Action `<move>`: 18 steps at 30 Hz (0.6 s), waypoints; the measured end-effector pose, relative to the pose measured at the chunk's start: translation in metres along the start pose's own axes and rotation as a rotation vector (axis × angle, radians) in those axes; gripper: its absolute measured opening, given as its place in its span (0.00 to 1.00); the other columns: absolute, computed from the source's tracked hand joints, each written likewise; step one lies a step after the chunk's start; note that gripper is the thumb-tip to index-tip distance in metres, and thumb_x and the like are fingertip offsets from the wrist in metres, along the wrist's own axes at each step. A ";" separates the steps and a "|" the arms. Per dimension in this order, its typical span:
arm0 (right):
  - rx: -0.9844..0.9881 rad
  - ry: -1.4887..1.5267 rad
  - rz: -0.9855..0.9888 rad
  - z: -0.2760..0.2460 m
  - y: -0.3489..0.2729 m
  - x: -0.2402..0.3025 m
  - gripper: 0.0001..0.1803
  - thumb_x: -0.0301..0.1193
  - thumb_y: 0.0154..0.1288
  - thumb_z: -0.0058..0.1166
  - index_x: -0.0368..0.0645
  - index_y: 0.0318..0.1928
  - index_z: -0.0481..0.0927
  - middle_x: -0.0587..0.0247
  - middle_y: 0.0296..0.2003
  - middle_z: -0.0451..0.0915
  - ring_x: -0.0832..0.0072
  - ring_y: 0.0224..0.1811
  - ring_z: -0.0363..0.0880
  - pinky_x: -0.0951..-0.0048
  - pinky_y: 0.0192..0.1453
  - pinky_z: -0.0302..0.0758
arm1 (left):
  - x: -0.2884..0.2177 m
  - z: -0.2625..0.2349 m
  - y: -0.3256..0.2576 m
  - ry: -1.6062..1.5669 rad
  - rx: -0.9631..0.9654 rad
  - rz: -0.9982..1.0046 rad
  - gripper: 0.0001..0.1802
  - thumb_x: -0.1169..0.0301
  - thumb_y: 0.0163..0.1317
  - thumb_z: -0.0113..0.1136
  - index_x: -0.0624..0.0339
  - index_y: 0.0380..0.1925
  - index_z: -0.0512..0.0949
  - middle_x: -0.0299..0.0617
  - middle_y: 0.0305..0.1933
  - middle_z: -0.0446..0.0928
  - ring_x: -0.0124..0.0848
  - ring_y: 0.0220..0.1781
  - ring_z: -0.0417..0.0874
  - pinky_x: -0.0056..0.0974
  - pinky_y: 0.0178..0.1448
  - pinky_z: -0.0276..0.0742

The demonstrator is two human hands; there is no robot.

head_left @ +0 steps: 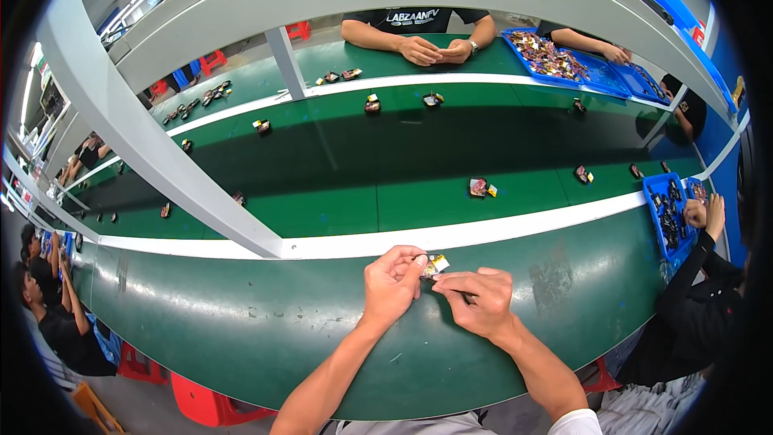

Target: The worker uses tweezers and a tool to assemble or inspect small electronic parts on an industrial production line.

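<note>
Over the near green table (266, 330), a small clear packet (436, 266) with dark and reddish contents and a yellow-and-white label is held up between my two hands. My left hand (392, 286) grips it from the left, thumb and fingers closed on its edge. From the right, my right hand (483, 300) pinches at the packet's lower edge, fingers closed together. A dark bit shows under the right fingers, too small to name. Exactly what the right fingertips pinch is partly hidden.
Beyond a white rail, similar small packets (481, 188) lie spaced along a green conveyor belt (435, 213). A grey slanting post (161, 137) stands at left. Blue trays (672, 246) of black items and packets stand right. Co-workers sit around; opposite, a person's hands (439, 51) rest on the table.
</note>
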State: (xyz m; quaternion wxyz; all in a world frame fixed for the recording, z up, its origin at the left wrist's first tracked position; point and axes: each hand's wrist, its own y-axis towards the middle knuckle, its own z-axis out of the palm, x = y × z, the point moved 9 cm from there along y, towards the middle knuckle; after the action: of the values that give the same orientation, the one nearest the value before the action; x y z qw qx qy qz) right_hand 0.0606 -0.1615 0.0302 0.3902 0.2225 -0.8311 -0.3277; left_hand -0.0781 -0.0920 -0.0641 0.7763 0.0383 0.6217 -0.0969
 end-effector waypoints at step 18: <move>-0.185 0.075 0.018 -0.014 0.006 -0.014 0.09 0.19 0.49 0.73 0.43 0.31 0.86 0.65 0.31 0.89 0.83 0.14 0.72 0.79 0.20 0.61 | -0.038 -0.019 0.042 0.333 -0.216 0.113 0.05 0.77 0.68 0.59 0.70 0.36 0.80 0.39 0.24 0.79 0.23 0.17 0.78 0.31 0.17 0.68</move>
State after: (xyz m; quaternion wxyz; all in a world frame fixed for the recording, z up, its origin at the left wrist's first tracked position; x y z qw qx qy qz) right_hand 0.0791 -0.1539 0.0342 0.4430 0.1900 -0.7840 -0.3911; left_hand -0.0957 -0.0434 -0.0337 0.6664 0.0050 0.7452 0.0217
